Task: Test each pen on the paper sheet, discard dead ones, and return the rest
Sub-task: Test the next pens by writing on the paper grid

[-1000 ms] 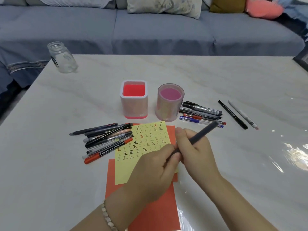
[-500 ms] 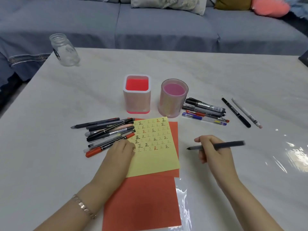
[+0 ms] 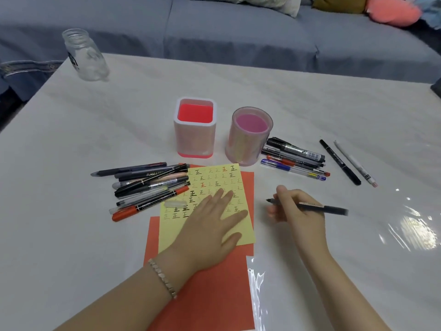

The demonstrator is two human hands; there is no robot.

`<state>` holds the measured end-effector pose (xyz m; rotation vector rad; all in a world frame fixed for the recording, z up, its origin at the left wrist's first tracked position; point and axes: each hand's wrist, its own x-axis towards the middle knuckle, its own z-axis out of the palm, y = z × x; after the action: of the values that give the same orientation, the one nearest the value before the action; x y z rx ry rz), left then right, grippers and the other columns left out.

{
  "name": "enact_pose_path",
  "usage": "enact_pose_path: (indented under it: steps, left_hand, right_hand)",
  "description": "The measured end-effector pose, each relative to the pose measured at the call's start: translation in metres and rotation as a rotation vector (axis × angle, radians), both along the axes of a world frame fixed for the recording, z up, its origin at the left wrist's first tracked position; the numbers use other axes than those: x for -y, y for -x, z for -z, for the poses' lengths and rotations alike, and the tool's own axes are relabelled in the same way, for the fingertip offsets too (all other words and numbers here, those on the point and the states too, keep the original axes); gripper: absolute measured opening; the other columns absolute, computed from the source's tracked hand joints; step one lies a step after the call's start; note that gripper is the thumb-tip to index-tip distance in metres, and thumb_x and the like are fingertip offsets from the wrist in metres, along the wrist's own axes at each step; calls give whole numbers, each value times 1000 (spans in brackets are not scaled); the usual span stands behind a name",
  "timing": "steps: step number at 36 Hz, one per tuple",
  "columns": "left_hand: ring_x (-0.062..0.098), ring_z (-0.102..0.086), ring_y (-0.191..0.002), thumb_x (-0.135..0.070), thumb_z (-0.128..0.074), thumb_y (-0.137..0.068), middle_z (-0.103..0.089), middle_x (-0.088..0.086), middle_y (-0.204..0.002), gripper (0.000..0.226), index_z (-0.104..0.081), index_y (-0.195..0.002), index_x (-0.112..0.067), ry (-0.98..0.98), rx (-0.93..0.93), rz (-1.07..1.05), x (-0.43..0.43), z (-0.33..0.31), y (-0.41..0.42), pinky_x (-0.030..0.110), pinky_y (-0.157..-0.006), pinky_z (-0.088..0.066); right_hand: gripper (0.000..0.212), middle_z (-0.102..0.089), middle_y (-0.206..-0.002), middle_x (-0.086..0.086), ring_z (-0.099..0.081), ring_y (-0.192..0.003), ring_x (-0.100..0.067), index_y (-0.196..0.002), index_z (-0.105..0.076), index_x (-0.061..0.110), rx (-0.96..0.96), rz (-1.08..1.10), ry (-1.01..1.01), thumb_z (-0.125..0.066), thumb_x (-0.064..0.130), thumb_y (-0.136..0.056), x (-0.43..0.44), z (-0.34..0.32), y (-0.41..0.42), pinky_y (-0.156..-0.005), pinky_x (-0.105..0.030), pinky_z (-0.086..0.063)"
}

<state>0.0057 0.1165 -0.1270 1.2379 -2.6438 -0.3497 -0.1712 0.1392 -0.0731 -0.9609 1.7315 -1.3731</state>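
A yellow paper sheet point(image 3: 214, 174) with a grid of written marks lies on orange paper point(image 3: 205, 302). My left hand point(image 3: 212, 225) rests flat on the yellow sheet with its fingers straight. A clear pen cap point(image 3: 175, 203) lies on the sheet's left edge. My right hand point(image 3: 296, 211) grips a dark uncapped pen point(image 3: 331, 208) just right of the sheet, tip pointing left above the table. A pile of several pens point(image 3: 148, 185) lies left of the sheet. Another group of pens point(image 3: 293, 158) lies right of the round cup.
A square pink holder point(image 3: 195, 139) and a round pink cup point(image 3: 248, 144) stand behind the sheet. Two separate pens point(image 3: 348, 163) lie farther right. A glass jar point(image 3: 84, 56) stands at the far left corner. A clear plastic sleeve point(image 3: 262, 295) lies by the orange paper. A grey sofa is beyond the table.
My hands pulled apart over the sheet. The left hand moved to the pen pile's edge, then came back flat onto the yellow sheet; a clear cap now lies there. The right hand holds the pen uncapped.
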Motion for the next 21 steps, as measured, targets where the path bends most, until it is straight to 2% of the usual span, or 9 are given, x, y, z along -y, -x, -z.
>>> enact_pose_path:
  steps: [2,7,9,12,15,21]
  left_hand:
    - [34,-39,-131,-44,-40,-86,-46,16,-139,41,-59,-121,-32,-5,-7,22,0,4,-2,44,-110,-28]
    - [37,-33,-133,-42,-43,-86,-42,17,-141,40,-58,-121,-35,5,-59,48,1,7,-3,41,-108,-18]
    - [35,-32,-135,-43,-43,-85,-41,16,-143,40,-58,-121,-36,2,-72,44,1,8,-3,40,-109,-17]
    - [31,-30,-136,-44,-44,-85,-40,14,-144,40,-58,-121,-38,-19,-92,37,2,8,-3,38,-110,-16]
    - [31,-29,-137,-44,-44,-84,-40,13,-144,40,-58,-121,-38,-19,-101,34,2,9,-3,38,-111,-15]
    - [32,-30,-136,-43,-44,-84,-40,15,-144,41,-59,-121,-38,-23,-109,33,2,8,-2,39,-110,-15]
  right_hand:
    - [33,-60,-47,-1,-54,-45,-9,-61,-60,7,-21,38,1,-60,26,-88,6,4,-2,-50,-16,-46]
    - [39,-50,-37,2,-46,-38,-7,-55,-45,11,-2,93,23,-59,24,-89,20,15,-14,-47,-13,-40]
    - [42,-48,-38,2,-45,-39,-8,-52,-43,10,-10,94,35,-61,22,-88,25,21,-19,-47,-14,-40]
    - [43,-47,-45,-7,-45,-45,-11,-50,-43,4,-92,92,42,-64,18,-85,30,32,-25,-49,-18,-39]
    - [39,-44,-49,-17,-43,-46,-11,-52,-39,-4,-130,110,62,-59,5,-84,30,38,-30,-47,-13,-36]
    - [35,-39,-49,-15,-37,-45,-10,-55,-37,-10,-161,124,80,-56,-1,-82,29,40,-33,-46,-12,-33]
